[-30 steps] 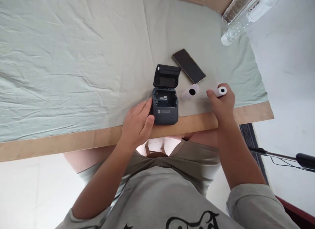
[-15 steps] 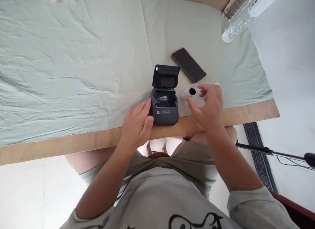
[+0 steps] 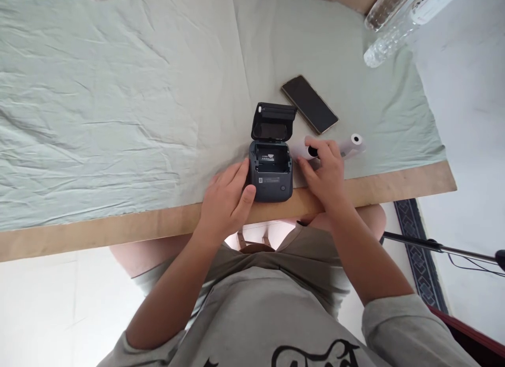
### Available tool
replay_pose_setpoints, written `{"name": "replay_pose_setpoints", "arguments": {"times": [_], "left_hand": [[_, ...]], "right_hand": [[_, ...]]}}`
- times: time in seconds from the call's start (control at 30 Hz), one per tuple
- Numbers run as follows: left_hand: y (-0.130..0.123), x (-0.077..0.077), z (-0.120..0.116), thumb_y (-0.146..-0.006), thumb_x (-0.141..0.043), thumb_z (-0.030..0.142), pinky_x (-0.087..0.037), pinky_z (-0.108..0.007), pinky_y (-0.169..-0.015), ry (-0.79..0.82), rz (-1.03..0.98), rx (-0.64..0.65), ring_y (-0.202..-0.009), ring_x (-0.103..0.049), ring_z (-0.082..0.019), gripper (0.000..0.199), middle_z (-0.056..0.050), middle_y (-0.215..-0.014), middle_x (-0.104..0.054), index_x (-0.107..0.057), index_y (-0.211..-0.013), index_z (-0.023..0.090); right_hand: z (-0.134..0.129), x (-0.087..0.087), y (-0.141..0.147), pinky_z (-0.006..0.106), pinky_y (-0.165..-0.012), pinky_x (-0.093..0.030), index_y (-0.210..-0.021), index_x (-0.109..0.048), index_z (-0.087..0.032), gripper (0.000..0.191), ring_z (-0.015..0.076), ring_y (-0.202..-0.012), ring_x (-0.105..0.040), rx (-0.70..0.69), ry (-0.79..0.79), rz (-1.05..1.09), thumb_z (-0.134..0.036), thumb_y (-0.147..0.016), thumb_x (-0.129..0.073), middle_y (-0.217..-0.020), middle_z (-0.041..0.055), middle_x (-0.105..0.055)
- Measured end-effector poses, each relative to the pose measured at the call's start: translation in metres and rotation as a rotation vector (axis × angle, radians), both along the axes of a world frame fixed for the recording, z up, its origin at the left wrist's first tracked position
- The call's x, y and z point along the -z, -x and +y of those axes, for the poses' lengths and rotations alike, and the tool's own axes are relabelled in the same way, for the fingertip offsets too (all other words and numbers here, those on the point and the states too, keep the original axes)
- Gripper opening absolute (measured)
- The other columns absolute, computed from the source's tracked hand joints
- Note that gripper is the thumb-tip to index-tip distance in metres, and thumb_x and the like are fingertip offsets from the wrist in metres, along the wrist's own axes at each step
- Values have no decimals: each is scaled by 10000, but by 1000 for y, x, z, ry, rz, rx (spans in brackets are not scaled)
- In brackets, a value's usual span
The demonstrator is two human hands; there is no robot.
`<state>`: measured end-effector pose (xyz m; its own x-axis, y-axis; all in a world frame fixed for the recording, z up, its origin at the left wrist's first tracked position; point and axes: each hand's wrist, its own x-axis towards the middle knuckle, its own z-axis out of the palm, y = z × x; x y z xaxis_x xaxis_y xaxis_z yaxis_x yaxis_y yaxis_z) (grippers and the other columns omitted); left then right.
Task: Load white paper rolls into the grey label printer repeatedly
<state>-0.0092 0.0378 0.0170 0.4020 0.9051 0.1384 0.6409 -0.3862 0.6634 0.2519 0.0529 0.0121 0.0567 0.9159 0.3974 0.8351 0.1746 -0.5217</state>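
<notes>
A dark portable printer (image 3: pixel 272 191) stands at the table's front edge with its lid (image 3: pixel 273 117) raised, its paper bay showing no roll. My left hand (image 3: pixel 225 201) lies along the printer's left side, fingers stretched out and thumb apart at the front corner. To the right of the printer, my right hand (image 3: pixel 326 172) has thumb and fingers closed around a white paper roll (image 3: pixel 300 149) with a large dark core. That hand partly hides the roll. Just beyond it lies a second white roll (image 3: pixel 350 145) with a small core hole.
A smartphone (image 3: pixel 310 104) with a dark screen lies behind the printer. Clear plastic bottles (image 3: pixel 389 43) lie at the back right, near a cardboard box (image 3: pixel 351 0). A wrinkled pale green cloth (image 3: pixel 138 120) covers the table, whose wooden edge (image 3: pixel 130 227) runs along the front.
My right hand has moved slightly left and closed on the dark-cored roll, uncovering the second roll behind it. The left hand stays against the printer. The whole view has shifted a little.
</notes>
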Motion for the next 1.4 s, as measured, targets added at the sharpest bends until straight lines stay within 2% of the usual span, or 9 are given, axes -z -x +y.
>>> {"name": "replay_pose_setpoints", "arguments": {"times": [0.17,0.33,0.43,0.83,1.0,1.07,1.23,1.3,1.4], "left_hand": [[2,1,1,-1102,-45,638,-476,-476,-1106,-4,4,10,-1361,-610,-328,841,-196,-1502,-625,-492,-1577,107],[1,1,1,-1104,-51,635,-475,-468,-1110,-7,-2,8,-1372,-604,-326,834,-196,-1500,-625,-482,-1585,109],[1,1,0,-1102,-49,639,-480,-463,-1100,-3,5,5,-1374,-605,-328,851,-205,-1504,-621,-487,-1577,86],[0,1,0,-1096,-34,650,-479,-467,-1108,-3,10,3,-1376,-603,-327,855,-196,-1520,-610,-481,-1588,112],[-1,1,0,-1087,-16,662,-480,-486,-1094,1,17,-11,-1350,-612,-340,888,-211,-1520,-605,-490,-1582,97],[-1,2,0,-1088,-18,663,-477,-492,-1101,-2,9,-4,-1355,-608,-342,896,-214,-1511,-612,-495,-1575,82],[0,3,0,-1087,-20,662,-484,-521,-1091,-11,-3,11,-1340,-613,-359,920,-234,-1495,-617,-504,-1559,38],[-1,4,0,-1087,-27,660,-483,-515,-1093,-18,1,7,-1327,-618,-356,912,-231,-1483,-625,-506,-1560,45],[-1,4,0,-1096,-55,640,-477,-499,-1102,-22,14,-1,-1320,-621,-349,867,-224,-1481,-626,-500,-1571,67]], "right_hand": [[-1,3,2,484,-1010,-582,-1389,-583,-279,427,255,-1165,-686,-175,59,59,-240,-973,-495,-1274,109,-716],[0,4,10,478,-965,-596,-1284,-647,-268,350,263,-1072,-676,-84,52,84,-290,-942,-572,-1181,110,-675],[0,3,11,452,-919,-615,-1412,-546,-270,453,239,-1012,-692,-139,102,186,-258,-959,-523,-1220,101,-687],[-2,5,12,507,-1018,-582,-1470,-522,-289,499,258,-1123,-668,-128,132,149,-255,-976,-462,-1320,111,-674],[5,1,12,522,-1087,-540,-1428,-588,-267,512,267,-1180,-644,-120,173,65,-253,-919,-540,-1272,121,-653],[9,-2,10,515,-1039,-567,-1417,-577,-282,513,257,-1124,-670,-78,172,213,-286,-904,-558,-1219,99,-669],[16,-7,5,353,-719,-610,-1298,-509,-313,454,190,-884,-718,87,410,1033,-391,-853,-553,-1037,18,-670],[15,-9,4,293,-657,-576,-1244,-523,-308,424,160,-831,-696,100,474,1101,-403,-839,-605,-1003,0,-650],[8,-14,6,308,-681,-593,-1328,-507,-337,431,152,-813,-679,27,379,818,-389,-907,-585,-999,-9,-631]]}}
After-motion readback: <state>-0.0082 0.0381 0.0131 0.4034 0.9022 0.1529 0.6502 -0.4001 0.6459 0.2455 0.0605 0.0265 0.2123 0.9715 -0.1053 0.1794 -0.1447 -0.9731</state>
